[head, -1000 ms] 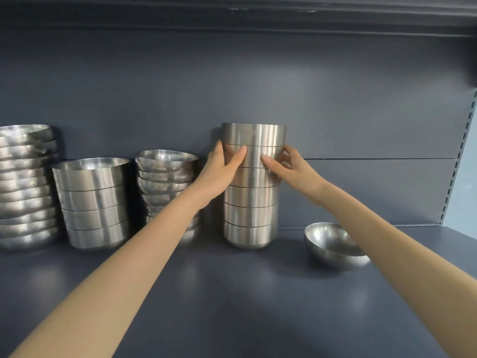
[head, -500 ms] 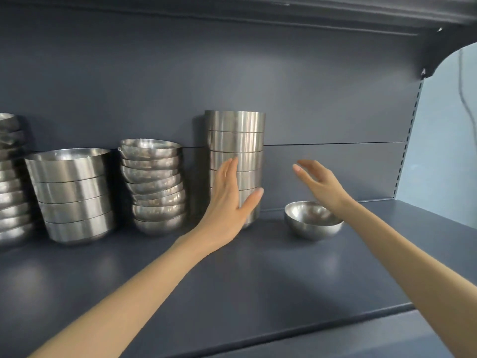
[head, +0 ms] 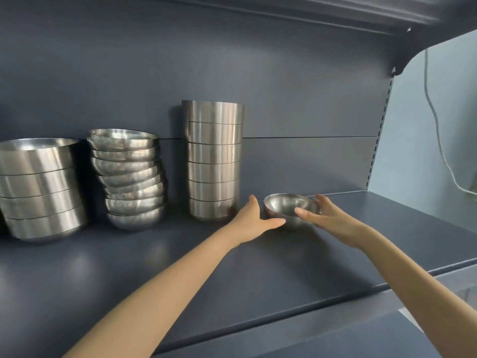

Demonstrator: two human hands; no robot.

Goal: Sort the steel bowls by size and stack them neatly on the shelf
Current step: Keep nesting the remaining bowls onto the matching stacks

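A single small round steel bowl [head: 283,203] stands upright on the dark shelf [head: 160,270], just right of a tall stack of straight-sided bowls [head: 214,161]. My right hand [head: 326,215] holds this bowl, thumb on its near wall and fingers round its far right rim. My left hand [head: 254,219] is open at the bowl's left, fingers straight and thumb reaching to its base. Further left, a leaning stack of round bowls [head: 130,177] stands beside a stack of wide bowls [head: 38,187].
The shelf's back panel [head: 296,104] rises right behind the stacks. An upper ledge [head: 361,14] overhangs the shelf. A slotted upright [head: 380,130] ends the shelf at the right, with a white cable [head: 438,130] on the wall beyond. The shelf's front edge [head: 296,304] runs below my forearms.
Both hands have left the tall stack and dropped to the right. They now close in on the single small bowl, and the right hand has taken hold of it. My view has swung right.
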